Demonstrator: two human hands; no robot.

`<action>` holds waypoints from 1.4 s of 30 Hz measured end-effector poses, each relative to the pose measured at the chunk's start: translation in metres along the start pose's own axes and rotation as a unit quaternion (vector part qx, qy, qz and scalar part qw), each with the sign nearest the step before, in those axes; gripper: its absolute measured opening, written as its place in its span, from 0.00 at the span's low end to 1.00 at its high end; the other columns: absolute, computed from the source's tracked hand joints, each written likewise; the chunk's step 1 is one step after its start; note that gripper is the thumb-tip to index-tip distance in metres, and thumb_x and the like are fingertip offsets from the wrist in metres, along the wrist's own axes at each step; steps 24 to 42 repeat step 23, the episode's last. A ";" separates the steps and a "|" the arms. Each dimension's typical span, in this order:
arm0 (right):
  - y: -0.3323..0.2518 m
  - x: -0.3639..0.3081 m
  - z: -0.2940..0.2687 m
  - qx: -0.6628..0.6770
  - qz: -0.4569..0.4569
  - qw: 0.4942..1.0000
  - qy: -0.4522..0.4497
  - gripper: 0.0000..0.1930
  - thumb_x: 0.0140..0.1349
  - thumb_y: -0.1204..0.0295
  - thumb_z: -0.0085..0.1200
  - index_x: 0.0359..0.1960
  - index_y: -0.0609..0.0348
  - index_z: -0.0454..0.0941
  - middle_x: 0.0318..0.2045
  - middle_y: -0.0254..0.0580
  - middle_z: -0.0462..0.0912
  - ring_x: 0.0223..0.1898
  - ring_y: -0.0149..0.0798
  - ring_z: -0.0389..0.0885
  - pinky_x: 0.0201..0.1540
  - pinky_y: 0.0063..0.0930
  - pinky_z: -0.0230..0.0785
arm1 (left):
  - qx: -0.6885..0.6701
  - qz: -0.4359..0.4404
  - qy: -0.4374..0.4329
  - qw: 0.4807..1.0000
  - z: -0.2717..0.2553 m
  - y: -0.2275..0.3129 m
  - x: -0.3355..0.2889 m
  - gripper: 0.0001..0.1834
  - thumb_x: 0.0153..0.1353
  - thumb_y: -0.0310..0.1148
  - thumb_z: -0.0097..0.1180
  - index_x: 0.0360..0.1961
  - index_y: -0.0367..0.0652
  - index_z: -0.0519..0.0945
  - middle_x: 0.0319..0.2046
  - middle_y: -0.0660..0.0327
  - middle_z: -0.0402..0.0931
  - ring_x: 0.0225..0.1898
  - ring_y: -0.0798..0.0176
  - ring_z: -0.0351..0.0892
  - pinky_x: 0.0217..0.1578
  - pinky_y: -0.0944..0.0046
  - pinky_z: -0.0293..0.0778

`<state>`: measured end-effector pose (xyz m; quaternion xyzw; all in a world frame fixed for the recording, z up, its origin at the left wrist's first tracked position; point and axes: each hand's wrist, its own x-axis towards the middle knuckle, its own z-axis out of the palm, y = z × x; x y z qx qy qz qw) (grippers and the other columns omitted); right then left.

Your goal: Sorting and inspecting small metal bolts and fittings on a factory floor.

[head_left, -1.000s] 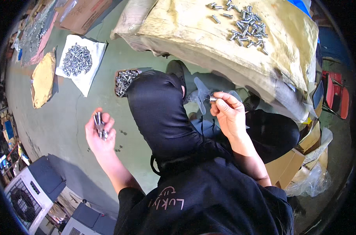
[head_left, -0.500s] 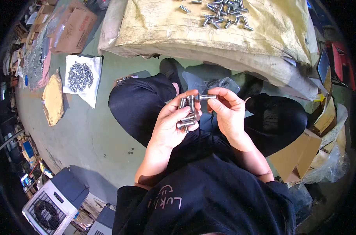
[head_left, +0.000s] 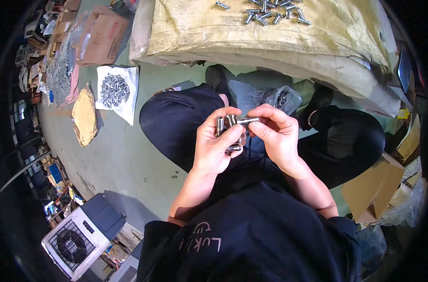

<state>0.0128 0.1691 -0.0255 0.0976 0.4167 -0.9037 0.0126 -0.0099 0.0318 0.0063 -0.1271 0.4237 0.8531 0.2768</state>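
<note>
Several shiny metal bolts (head_left: 220,125) with flared heads are bunched in my left hand (head_left: 211,149), its fingers curled round them. My right hand (head_left: 278,136) pinches one more metal bolt (head_left: 249,120) between thumb and fingertips. That bolt lies nearly level, its left end against or just in front of the bunch; whether they touch I cannot tell. The fingers partly hide the lower bolts in the left hand. Beyond my hands, a pile of similar bolts (head_left: 263,10) lies on a yellowish woven cover (head_left: 200,35).
Between my feet rests a clear plastic bag (head_left: 289,97) with dark parts inside. On the floor at left are a white sheet (head_left: 129,110) heaped with small metal pieces, a tan slab (head_left: 83,117) and a cardboard box (head_left: 103,37). A fan unit (head_left: 73,239) stands lower left, an open carton (head_left: 371,188) right.
The bolt in my right hand has come closer to the left-hand bunch and its angle has shifted slightly. The surroundings sit further right and the pile higher in view.
</note>
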 end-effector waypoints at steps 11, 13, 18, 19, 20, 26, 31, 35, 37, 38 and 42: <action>-0.008 -0.001 0.001 -0.115 -0.158 0.980 -0.036 0.08 0.50 0.81 0.55 0.33 0.68 0.74 0.31 0.42 0.75 0.31 0.29 0.72 0.32 0.17 0.64 | 0.024 0.024 -0.031 0.999 0.006 0.004 -0.003 0.14 0.53 0.20 0.51 0.43 0.37 0.70 0.27 0.60 0.73 0.20 0.74 0.70 0.14 0.76 0.63; -0.009 -0.004 -0.001 -0.192 -0.188 0.963 -0.021 0.08 0.48 0.81 0.56 0.32 0.67 0.74 0.30 0.45 0.76 0.30 0.33 0.74 0.32 0.19 0.66 | 0.035 0.022 -0.036 0.998 0.004 0.002 -0.002 0.18 0.53 0.25 0.54 0.45 0.38 0.67 0.29 0.58 0.74 0.20 0.72 0.70 0.12 0.77 0.62; -0.016 -0.008 0.004 -0.280 -0.262 0.923 -0.018 0.08 0.46 0.82 0.56 0.30 0.65 0.75 0.30 0.47 0.77 0.32 0.38 0.76 0.32 0.22 0.69 | 0.043 0.024 -0.040 0.998 0.004 0.002 -0.005 0.18 0.53 0.26 0.54 0.45 0.38 0.68 0.28 0.58 0.74 0.20 0.72 0.71 0.12 0.76 0.62; -0.017 -0.009 0.004 -0.300 -0.280 0.912 -0.017 0.08 0.46 0.82 0.56 0.30 0.65 0.75 0.30 0.48 0.77 0.33 0.39 0.77 0.32 0.23 0.69 | 0.052 0.028 -0.046 0.997 0.004 0.002 -0.006 0.18 0.53 0.26 0.54 0.45 0.38 0.68 0.28 0.57 0.74 0.20 0.72 0.71 0.12 0.76 0.62; -0.017 -0.009 0.004 -0.301 -0.279 0.912 -0.017 0.08 0.46 0.82 0.56 0.30 0.65 0.75 0.30 0.48 0.77 0.33 0.39 0.77 0.32 0.23 0.69 | 0.052 0.028 -0.046 0.997 0.004 0.002 -0.005 0.18 0.53 0.26 0.54 0.45 0.38 0.68 0.28 0.57 0.74 0.20 0.72 0.71 0.12 0.76 0.62; -0.017 -0.011 0.004 -0.292 -0.271 0.917 -0.011 0.08 0.46 0.82 0.56 0.31 0.65 0.75 0.30 0.47 0.77 0.33 0.40 0.77 0.34 0.25 0.69 | 0.061 0.034 -0.055 0.996 0.002 0.002 -0.005 0.18 0.52 0.26 0.55 0.46 0.39 0.68 0.30 0.56 0.75 0.19 0.71 0.71 0.12 0.76 0.62; -0.017 -0.011 0.004 -0.292 -0.271 0.917 -0.011 0.08 0.46 0.82 0.56 0.31 0.65 0.75 0.30 0.47 0.77 0.33 0.40 0.77 0.34 0.25 0.69 | 0.061 0.034 -0.055 0.996 0.002 0.002 -0.005 0.18 0.52 0.26 0.55 0.46 0.39 0.68 0.30 0.56 0.75 0.19 0.71 0.71 0.12 0.76 0.62; -0.017 -0.011 0.004 -0.292 -0.271 0.917 -0.011 0.08 0.46 0.82 0.56 0.31 0.65 0.75 0.30 0.47 0.77 0.33 0.40 0.77 0.34 0.25 0.69 | 0.061 0.034 -0.055 0.996 0.002 0.002 -0.005 0.18 0.52 0.26 0.55 0.46 0.39 0.68 0.30 0.56 0.75 0.19 0.71 0.71 0.12 0.76 0.62; -0.017 -0.011 0.004 -0.292 -0.271 0.917 -0.011 0.08 0.46 0.82 0.56 0.31 0.65 0.75 0.30 0.47 0.77 0.33 0.40 0.77 0.34 0.25 0.69 | 0.061 0.034 -0.055 0.996 0.002 0.002 -0.005 0.18 0.52 0.26 0.55 0.46 0.39 0.68 0.30 0.56 0.75 0.19 0.71 0.71 0.12 0.76 0.62; -0.017 -0.011 0.004 -0.292 -0.271 0.917 -0.011 0.08 0.46 0.82 0.56 0.31 0.65 0.75 0.30 0.47 0.77 0.33 0.40 0.77 0.34 0.25 0.69 | 0.061 0.034 -0.055 0.996 0.002 0.002 -0.005 0.18 0.52 0.26 0.55 0.46 0.39 0.68 0.30 0.56 0.75 0.19 0.71 0.71 0.12 0.76 0.62; -0.017 -0.011 0.004 -0.292 -0.271 0.917 -0.011 0.08 0.46 0.82 0.56 0.31 0.65 0.75 0.30 0.47 0.77 0.33 0.40 0.77 0.34 0.25 0.69 | 0.061 0.034 -0.055 0.996 0.002 0.002 -0.005 0.18 0.52 0.26 0.55 0.46 0.39 0.68 0.30 0.56 0.75 0.19 0.71 0.71 0.12 0.76 0.62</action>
